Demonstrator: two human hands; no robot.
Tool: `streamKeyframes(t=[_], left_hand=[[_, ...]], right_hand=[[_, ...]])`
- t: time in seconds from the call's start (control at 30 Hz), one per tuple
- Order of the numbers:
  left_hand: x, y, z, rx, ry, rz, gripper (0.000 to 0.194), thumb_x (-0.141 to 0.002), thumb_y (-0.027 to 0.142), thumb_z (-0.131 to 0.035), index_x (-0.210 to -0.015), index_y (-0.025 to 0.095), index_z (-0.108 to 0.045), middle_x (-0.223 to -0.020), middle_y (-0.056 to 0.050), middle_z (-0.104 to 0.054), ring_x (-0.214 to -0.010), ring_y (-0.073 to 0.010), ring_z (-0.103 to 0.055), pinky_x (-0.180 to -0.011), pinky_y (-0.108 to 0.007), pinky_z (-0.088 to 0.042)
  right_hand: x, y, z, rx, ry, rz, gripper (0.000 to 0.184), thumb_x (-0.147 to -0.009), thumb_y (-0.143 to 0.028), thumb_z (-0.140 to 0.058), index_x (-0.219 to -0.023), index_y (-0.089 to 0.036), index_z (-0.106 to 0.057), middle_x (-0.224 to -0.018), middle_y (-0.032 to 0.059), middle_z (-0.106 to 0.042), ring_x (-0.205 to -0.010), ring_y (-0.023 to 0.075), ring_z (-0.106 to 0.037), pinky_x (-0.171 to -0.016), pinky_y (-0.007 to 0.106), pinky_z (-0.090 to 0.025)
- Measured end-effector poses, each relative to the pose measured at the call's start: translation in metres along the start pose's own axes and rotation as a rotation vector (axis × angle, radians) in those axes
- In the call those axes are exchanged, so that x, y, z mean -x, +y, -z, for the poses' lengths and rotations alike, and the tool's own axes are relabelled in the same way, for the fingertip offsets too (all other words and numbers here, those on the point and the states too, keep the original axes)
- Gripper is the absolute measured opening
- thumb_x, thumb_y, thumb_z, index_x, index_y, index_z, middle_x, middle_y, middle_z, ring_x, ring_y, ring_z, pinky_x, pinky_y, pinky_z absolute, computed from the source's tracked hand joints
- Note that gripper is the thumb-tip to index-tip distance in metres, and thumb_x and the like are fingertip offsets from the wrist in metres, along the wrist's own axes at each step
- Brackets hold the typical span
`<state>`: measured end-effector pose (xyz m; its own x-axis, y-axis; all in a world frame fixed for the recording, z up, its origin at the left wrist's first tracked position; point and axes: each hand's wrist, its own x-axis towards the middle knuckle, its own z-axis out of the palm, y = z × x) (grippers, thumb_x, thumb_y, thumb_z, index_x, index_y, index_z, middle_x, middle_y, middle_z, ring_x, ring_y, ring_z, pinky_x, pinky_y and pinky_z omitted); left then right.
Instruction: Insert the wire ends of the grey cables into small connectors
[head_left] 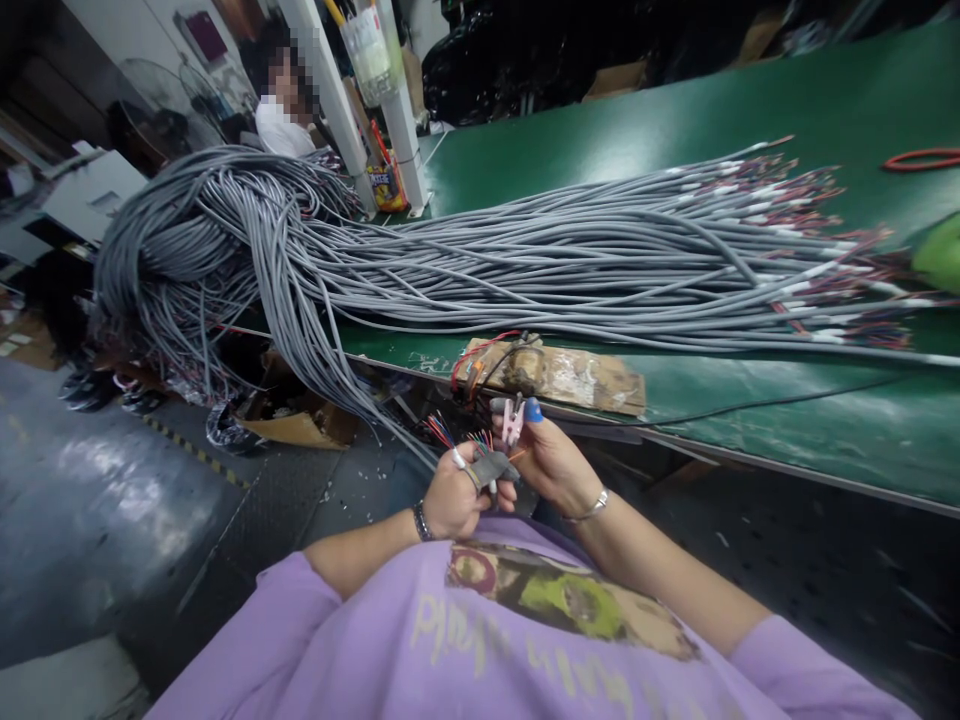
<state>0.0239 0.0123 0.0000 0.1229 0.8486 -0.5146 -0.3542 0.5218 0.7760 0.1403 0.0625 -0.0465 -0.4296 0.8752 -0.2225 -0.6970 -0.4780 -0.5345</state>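
In front of my chest, my left hand point(454, 498) is closed around the end of a grey cable. Thin coloured wires point(441, 430) fan out above its fingers. A dark grey covering point(495, 468) wraps the fingertips of this hand. Just to the right, my right hand point(551, 462) is closed on a small pale pink clip-like tool point(513, 422). Blue tape point(532, 410) covers one of its fingertips. An orange wire point(517, 456) shows between the two hands, and I cannot tell whether the pink tool touches any wire.
A long bundle of grey cables point(525, 255) lies across the green table point(840, 410), its left part hanging over the edge. A taped wooden board point(592, 380) with wires sits at the near edge. Behind are white posts point(405, 150) and a seated person point(283, 125). A cardboard box point(300, 430) stands below.
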Motion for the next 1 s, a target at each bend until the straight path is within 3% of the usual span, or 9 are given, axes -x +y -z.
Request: streamKeyframes(t=[0.4, 0.67, 0.87, 1.0], left_hand=[[0.007, 0.003, -0.001, -0.011, 0.021, -0.014, 0.058, -0.037, 0.058, -0.083, -0.06, 0.015, -0.053, -0.043, 0.001, -0.059, -0.034, -0.0102, -0.052, -0.032, -0.017, -0.026], [0.006, -0.004, 0.004, -0.01, 0.091, -0.098, 0.057, -0.042, 0.059, -0.082, -0.064, 0.015, -0.054, -0.045, 0.002, -0.059, -0.036, -0.0099, -0.052, -0.037, -0.02, -0.037], [0.002, -0.004, -0.001, -0.061, 0.079, -0.094, 0.055, -0.047, 0.059, -0.08, -0.066, 0.016, -0.053, -0.044, 0.002, -0.056, -0.035, -0.009, -0.05, -0.034, -0.017, -0.028], [0.002, -0.004, -0.003, -0.07, 0.109, -0.095, 0.054, -0.047, 0.059, -0.079, -0.066, 0.016, -0.053, -0.043, 0.002, -0.055, -0.035, -0.0084, -0.049, -0.034, -0.018, -0.028]], right_hand=[[0.009, -0.009, -0.009, 0.07, 0.018, -0.037, 0.042, -0.072, -0.064, -0.065, -0.079, -0.023, -0.07, -0.072, 0.0012, -0.069, -0.06, 0.012, -0.057, -0.054, 0.024, -0.047], [0.009, -0.012, -0.013, 0.095, 0.071, -0.001, 0.027, -0.068, -0.046, -0.077, -0.077, -0.021, -0.073, -0.068, -0.0004, -0.069, -0.057, 0.0104, -0.055, -0.054, 0.023, -0.046], [0.006, -0.009, -0.011, 0.063, 0.055, -0.014, 0.031, -0.073, -0.051, -0.072, -0.079, -0.02, -0.07, -0.067, 0.0012, -0.069, -0.054, 0.013, -0.056, -0.05, 0.026, -0.046], [0.003, -0.007, -0.009, 0.02, 0.028, -0.066, 0.031, -0.074, -0.051, -0.071, -0.079, -0.02, -0.069, -0.063, 0.0014, -0.067, -0.055, 0.0145, -0.058, -0.051, 0.027, -0.048]])
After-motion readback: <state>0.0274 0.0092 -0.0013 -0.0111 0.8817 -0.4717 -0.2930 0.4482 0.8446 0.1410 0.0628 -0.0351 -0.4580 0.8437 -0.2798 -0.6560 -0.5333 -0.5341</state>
